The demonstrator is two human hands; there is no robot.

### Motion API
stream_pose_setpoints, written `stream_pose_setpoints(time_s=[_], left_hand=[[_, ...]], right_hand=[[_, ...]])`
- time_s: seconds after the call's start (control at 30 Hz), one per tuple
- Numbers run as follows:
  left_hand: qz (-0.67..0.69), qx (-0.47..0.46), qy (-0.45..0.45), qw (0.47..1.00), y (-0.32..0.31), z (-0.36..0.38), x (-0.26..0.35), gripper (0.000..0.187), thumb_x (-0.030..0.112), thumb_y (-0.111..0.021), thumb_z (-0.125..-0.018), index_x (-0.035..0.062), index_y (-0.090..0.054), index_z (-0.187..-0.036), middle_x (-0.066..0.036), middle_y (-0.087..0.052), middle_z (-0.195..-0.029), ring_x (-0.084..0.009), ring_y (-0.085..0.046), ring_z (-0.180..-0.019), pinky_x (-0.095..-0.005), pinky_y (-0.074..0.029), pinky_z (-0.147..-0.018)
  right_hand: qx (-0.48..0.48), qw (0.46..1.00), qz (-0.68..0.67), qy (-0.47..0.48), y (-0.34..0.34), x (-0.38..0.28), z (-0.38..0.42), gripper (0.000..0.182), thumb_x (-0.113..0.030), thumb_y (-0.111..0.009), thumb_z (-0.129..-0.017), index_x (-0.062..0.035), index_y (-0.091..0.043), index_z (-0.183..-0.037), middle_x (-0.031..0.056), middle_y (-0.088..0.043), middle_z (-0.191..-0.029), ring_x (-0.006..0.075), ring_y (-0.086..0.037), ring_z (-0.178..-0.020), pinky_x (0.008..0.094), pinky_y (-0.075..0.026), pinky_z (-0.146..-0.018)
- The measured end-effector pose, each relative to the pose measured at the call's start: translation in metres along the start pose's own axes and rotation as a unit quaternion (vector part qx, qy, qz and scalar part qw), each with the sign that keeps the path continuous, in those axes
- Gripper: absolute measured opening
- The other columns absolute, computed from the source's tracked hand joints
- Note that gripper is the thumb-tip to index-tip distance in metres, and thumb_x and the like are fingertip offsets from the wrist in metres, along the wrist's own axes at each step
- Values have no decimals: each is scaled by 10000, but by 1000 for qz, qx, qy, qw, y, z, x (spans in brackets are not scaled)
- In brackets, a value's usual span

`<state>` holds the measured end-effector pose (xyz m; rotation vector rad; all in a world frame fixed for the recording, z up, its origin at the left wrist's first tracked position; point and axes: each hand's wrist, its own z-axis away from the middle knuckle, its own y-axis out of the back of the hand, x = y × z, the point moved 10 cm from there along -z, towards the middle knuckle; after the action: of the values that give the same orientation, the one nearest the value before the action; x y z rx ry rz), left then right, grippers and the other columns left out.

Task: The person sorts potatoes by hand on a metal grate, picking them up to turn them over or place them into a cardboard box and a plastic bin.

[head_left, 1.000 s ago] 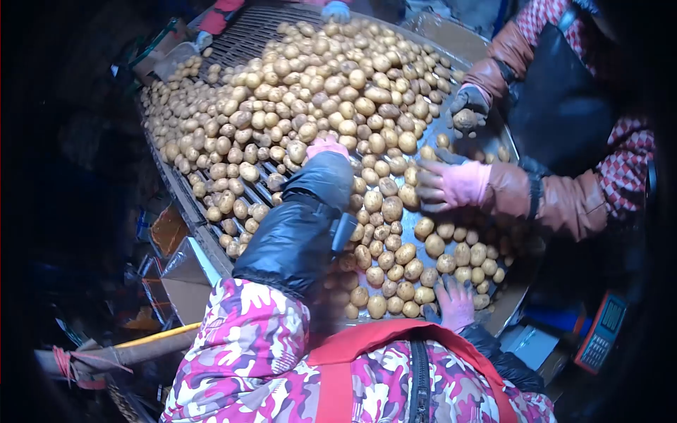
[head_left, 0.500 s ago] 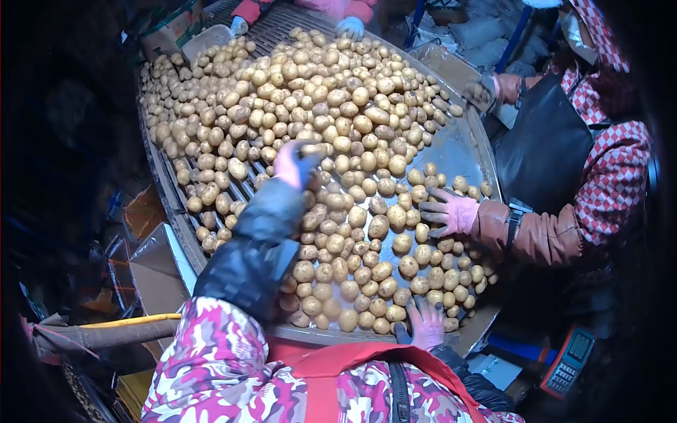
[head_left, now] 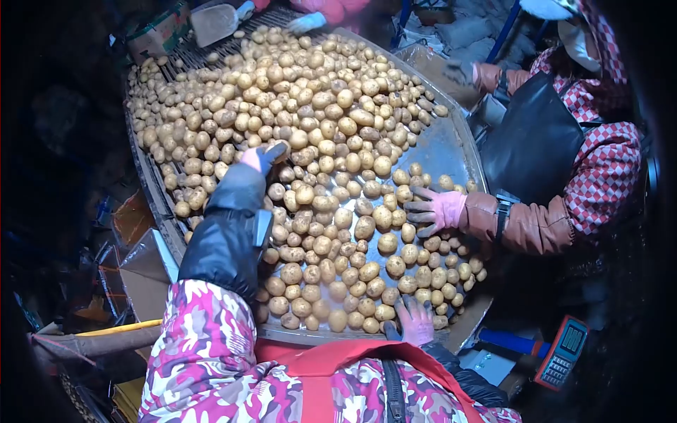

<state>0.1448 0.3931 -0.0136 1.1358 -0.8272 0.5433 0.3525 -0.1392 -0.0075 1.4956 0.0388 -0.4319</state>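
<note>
Potatoes, small tan round ones (head_left: 331, 211), unmoved; left hand (head_left: 259, 156) has drawn back leftward (grip unclear), right hand (head_left: 415, 321) flat, fingers spread.

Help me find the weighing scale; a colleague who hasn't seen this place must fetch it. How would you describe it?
Start at the big metal sorting table heaped with potatoes and go to its near right corner, past the wearer's right hand. Below the rim sits the scale: a flat orange-edged device with a keypad, the only such thing there.
</note>
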Motion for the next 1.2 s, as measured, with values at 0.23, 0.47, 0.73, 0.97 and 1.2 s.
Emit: stream_pose_setpoints(time_s=[0.23, 0.47, 0.73, 0.97, 1.2], left_hand=[[695, -302, 13, 652, -27, 128, 60, 866, 856, -523, -875, 51, -700, -1143, -16, -524, -661, -164, -384, -472, -291, -323, -394], [749, -286, 8, 598, -22, 256, 49, 915, 803, -696, -809, 116, -597, -1406, -8, -603, -820, -133, -453, -610, -285, -376, -507], [514, -95, -67, 850, 31, 409, 24, 554, 429, -731, -951, 74, -661, -1371, 0, -651, -1102, -93, -571, -888, -262, -431, -773], [607, -89, 90, 784, -14, 423, 16, 598, 530, -606, -1020, 74, -631, -1406, -45, -724, -1123, -108, -676, -987, -257, -499, -856], [603, -151, 148, 769, 1, 453, -20, 594, 381, -645, -1001, 67, -532, -1492, -70, -673, -1271, -156, -665, -1037, -271, -516, -869]], right_hand=[[7, 1000, -16, 10, 0, 0, 1, 646, -469, -697, -871, -75, -596, -1372, 204, -542, -1462, 411, -516, -1316, 629, -360, -1106], [20, 998, -39, 35, -20, 15, 1, 713, -466, -710, -877, -90, -541, -1459, 211, -499, -1510, 425, -471, -1386, 624, -324, -1159], [31, 998, -4, 57, -12, 11, -6, 681, -385, -750, -894, -67, -535, -1457, 241, -502, -1504, 444, -482, -1376, 591, -350, -1147], [-140, 865, -457, 151, 40, -172, -84, 933, -145, -840, -806, -29, -359, -1596, 214, -527, -1469, 300, -618, -1211, 402, -542, -986], [-309, 670, -675, 15, -17, -200, -105, 659, -410, -745, -911, -95, -533, -1449, 74, -657, -1199, 201, -666, -1013, 332, -563, -757]])
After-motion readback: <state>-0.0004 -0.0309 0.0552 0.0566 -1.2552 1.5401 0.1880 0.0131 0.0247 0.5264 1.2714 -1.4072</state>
